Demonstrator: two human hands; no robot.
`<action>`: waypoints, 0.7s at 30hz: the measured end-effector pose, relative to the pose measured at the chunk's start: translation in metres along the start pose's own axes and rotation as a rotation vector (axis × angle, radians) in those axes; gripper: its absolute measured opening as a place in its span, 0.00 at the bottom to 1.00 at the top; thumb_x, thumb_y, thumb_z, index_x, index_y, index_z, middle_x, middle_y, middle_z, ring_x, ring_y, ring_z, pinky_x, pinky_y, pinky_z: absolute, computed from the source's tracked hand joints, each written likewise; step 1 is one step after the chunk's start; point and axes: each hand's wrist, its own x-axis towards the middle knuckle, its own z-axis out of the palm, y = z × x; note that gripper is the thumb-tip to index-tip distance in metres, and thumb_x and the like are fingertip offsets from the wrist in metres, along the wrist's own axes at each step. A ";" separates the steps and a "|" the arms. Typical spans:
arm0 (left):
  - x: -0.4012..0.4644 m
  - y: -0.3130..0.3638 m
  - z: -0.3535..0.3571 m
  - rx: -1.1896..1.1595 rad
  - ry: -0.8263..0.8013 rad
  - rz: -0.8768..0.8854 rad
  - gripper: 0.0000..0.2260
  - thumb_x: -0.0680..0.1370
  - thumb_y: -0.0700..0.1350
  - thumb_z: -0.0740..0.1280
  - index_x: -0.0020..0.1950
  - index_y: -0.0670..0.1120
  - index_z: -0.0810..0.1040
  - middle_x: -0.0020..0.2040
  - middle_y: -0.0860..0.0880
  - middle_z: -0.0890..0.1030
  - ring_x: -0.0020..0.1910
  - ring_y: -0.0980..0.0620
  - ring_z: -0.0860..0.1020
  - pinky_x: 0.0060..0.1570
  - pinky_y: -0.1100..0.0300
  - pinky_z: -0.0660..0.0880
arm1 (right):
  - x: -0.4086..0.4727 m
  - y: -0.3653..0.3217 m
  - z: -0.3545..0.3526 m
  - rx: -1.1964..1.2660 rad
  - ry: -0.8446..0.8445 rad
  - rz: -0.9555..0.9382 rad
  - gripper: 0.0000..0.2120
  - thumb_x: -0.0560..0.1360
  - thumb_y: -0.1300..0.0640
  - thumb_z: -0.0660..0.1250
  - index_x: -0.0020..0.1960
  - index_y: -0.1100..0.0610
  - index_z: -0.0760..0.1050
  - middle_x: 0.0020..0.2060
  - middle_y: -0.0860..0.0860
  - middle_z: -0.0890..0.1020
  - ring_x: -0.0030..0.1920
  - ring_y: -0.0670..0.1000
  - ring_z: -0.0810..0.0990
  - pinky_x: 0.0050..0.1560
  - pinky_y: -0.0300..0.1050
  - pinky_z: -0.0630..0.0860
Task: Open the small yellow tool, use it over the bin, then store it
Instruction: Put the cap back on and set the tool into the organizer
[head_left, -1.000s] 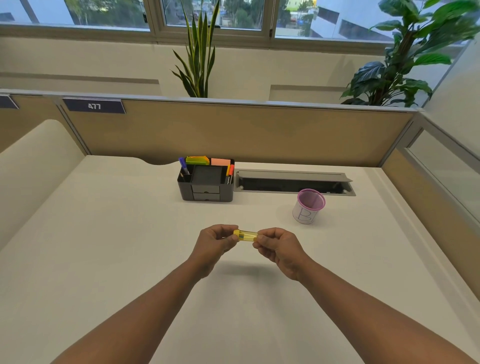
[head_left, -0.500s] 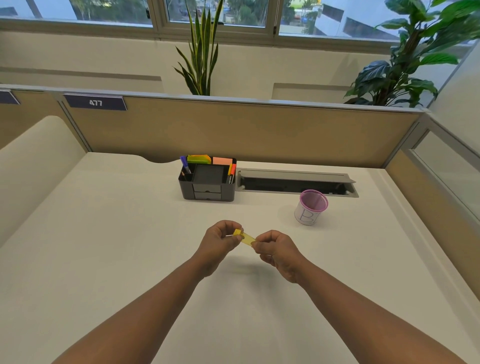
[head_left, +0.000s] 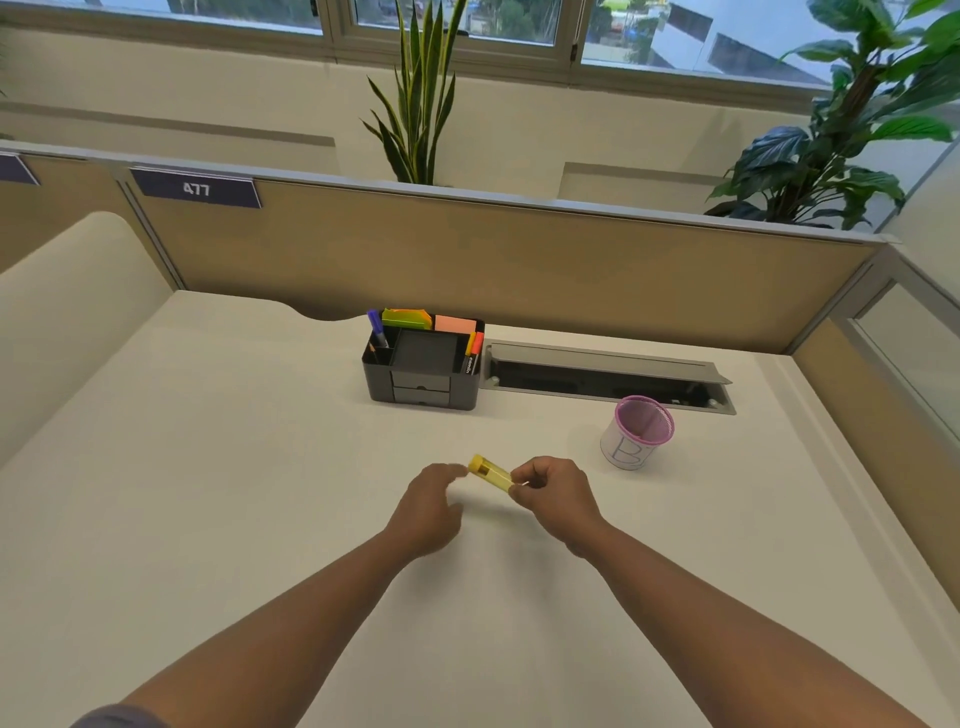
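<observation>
The small yellow tool (head_left: 489, 472) is a short translucent tube with a darker yellow end pointing up and left. My right hand (head_left: 553, 493) pinches its lower right end above the white desk (head_left: 208, 519). My left hand (head_left: 428, 506) hovers just left of the tool's free end, fingers loosely curled, blurred, fingertips close to the tip but apart from it. The bin (head_left: 638, 432) is a small pink mesh cup with a white paper label, standing on the desk to the right and beyond my right hand.
A black desk organiser (head_left: 423, 374) with pens, markers and sticky notes stands at the back centre. A grey cable tray (head_left: 605, 376) with its lid raised lies to its right. Tan partition walls (head_left: 519, 260) close the desk at the back and right.
My left hand has let go of the tool's left end and drawn slightly away. The tool has tilted, its free end now higher, held by the right hand alone.
</observation>
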 end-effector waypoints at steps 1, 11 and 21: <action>0.004 -0.007 0.002 0.111 -0.019 0.024 0.20 0.79 0.39 0.67 0.71 0.47 0.74 0.71 0.48 0.74 0.69 0.47 0.73 0.69 0.58 0.68 | 0.006 -0.004 0.003 -0.023 0.017 -0.004 0.07 0.75 0.61 0.75 0.52 0.54 0.85 0.45 0.51 0.83 0.42 0.48 0.80 0.38 0.39 0.77; 0.062 -0.035 -0.005 0.463 -0.055 0.138 0.26 0.79 0.35 0.60 0.76 0.49 0.71 0.80 0.45 0.65 0.80 0.44 0.60 0.76 0.53 0.59 | 0.100 -0.075 0.030 -0.174 0.162 -0.310 0.08 0.78 0.61 0.71 0.56 0.57 0.84 0.44 0.52 0.84 0.43 0.50 0.80 0.44 0.43 0.79; 0.102 -0.050 0.000 0.413 0.172 0.305 0.14 0.71 0.32 0.69 0.48 0.47 0.88 0.56 0.44 0.85 0.54 0.42 0.83 0.52 0.54 0.78 | 0.179 -0.113 0.072 -0.225 0.105 -0.418 0.09 0.78 0.62 0.71 0.57 0.56 0.84 0.45 0.46 0.82 0.48 0.49 0.81 0.52 0.46 0.82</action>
